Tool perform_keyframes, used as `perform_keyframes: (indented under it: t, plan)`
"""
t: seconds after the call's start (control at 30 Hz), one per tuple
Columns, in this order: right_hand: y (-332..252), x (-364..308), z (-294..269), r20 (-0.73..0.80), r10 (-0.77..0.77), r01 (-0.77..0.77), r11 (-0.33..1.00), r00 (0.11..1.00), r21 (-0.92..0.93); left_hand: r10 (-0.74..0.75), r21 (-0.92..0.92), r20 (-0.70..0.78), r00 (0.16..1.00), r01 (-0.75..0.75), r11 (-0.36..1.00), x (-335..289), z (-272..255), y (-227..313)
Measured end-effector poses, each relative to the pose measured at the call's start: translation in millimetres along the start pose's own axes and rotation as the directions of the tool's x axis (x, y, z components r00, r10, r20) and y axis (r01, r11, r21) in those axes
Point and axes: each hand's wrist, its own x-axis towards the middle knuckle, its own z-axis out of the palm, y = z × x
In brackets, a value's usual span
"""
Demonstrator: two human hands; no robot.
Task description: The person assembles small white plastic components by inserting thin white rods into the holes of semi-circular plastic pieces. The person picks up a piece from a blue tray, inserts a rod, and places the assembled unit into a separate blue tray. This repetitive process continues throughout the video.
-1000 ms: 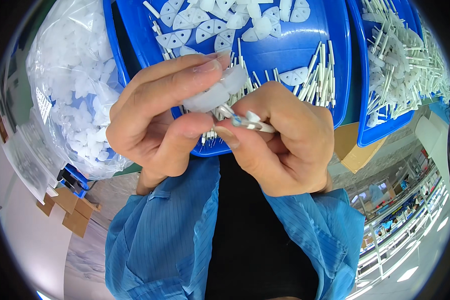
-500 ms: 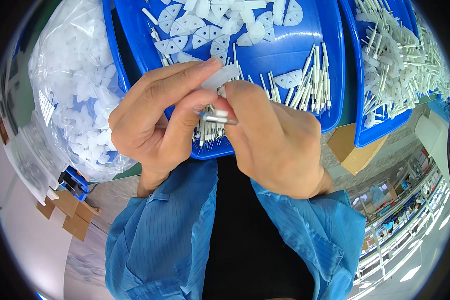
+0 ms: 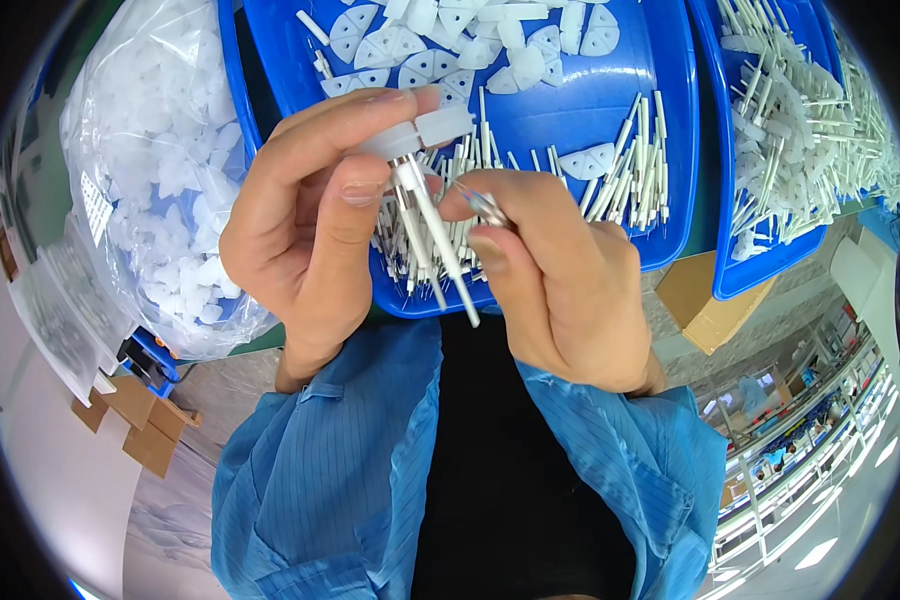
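Note:
My left hand (image 3: 305,225) is closed, pinching a translucent white plastic piece (image 3: 442,126) between thumb and fingers. From this piece, white rods with metal ends (image 3: 438,235) hang down at a slant toward my body. Close by on the right, my right hand (image 3: 570,275) is closed too, with thumb and index finger pinching a small silvery piece with thin wire-like tips (image 3: 488,209). Its kind is too small and blurred to tell. Both hands are above the near edge of a blue tray (image 3: 625,75).
Several fan-shaped plastic pieces with holes (image 3: 390,47) lie at the tray's far side, loose white rods (image 3: 635,165) nearer. On the left sits a clear bag of white pieces (image 3: 175,180). A second blue tray (image 3: 722,230) on the right holds rods joined to plastic pieces. Below it is a cardboard box (image 3: 705,300).
My hands have drawn apart. The left has tipped the plastic piece so its rods show, and the right has moved slightly right with the silvery piece.

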Motion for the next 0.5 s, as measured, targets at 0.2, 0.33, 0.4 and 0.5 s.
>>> perform_keyframes:
  t: [0.2, 0.33, 0.4, 0.5]
  plan:
    - [-2.6, 3.7, 3.3, 0.017, 0.189, -0.189, 0.975, 0.982, 0.114, 0.008, -0.049, -0.032, 0.999, -0.01, 0.999, -2.3, 0.9, -2.1]
    - [6.1, 3.2, 9.1, -0.138, 0.044, -0.049, 0.998, 0.99, -0.038, -0.002, 0.13, 0.042, 0.999, -0.004, 0.991, 0.2, -3.7, -0.6]
    - [6.9, 4.2, 9.4, -0.188, -0.019, 0.003, 0.996, 0.982, -0.087, -0.022, 0.121, 0.031, 0.999, 0.018, 0.993, -1.0, -2.3, 3.8]
    - [6.7, 6.3, 11.8, -0.218, -0.124, 0.083, 0.979, 0.968, -0.189, 0.023, 0.031, 0.005, 1.0, -0.023, 0.999, -1.3, -3.4, -0.2]
